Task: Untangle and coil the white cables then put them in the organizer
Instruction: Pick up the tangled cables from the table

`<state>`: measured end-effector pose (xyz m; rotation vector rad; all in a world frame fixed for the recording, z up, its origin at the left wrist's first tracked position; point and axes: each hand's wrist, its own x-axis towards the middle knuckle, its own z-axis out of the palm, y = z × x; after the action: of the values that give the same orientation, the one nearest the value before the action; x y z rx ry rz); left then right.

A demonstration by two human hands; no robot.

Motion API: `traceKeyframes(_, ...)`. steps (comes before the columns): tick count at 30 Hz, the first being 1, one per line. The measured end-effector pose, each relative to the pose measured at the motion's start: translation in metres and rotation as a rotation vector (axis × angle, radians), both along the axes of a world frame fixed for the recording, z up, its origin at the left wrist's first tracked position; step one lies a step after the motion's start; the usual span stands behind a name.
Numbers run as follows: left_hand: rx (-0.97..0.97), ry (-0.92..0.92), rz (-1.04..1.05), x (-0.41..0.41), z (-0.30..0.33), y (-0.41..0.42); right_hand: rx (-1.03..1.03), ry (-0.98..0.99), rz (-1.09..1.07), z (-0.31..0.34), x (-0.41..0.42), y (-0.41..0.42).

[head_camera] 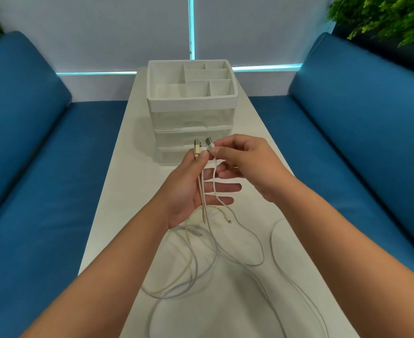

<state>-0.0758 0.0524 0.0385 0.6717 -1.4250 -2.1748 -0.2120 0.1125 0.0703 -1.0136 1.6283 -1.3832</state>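
Observation:
Several white and cream cables (196,262) hang from my hands and lie in loose tangled loops on the white table (137,181). My left hand (191,191) pinches a cream cable's USB plug (197,148) between thumb and forefinger, its other fingers spread behind the hanging cords. My right hand (247,164) pinches a white USB plug (209,144) right beside it. The plug ends are held together above the table. The white organizer (225,98), with open top compartments and clear drawers below, stands just beyond my hands.
The narrow white table runs between two blue sofas (30,167) on the left and right. One long cable loop (279,252) trails toward the table's near right edge. Green plants (383,18) sit in the upper corners.

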Motion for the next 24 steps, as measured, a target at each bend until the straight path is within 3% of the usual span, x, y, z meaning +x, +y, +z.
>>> traceKeyframes(5, -0.119, -0.052, 0.057, -0.006, 0.010, -0.001, -0.049, -0.023, 0.007, 0.011, -0.001, 0.001)
traceKeyframes(10, -0.093, -0.032, -0.003, -0.012, 0.015, -0.009, -0.095, 0.139, -0.031, 0.025, -0.006, -0.001)
traceKeyframes(19, 0.105, 0.095, -0.048, -0.014, -0.006, 0.000, 0.150, -0.022, 0.060, 0.000, -0.016, 0.001)
traceKeyframes(24, -0.046, 0.000, -0.030, -0.025, 0.006, 0.001, 0.120, -0.121, 0.095, 0.009, -0.033, 0.004)
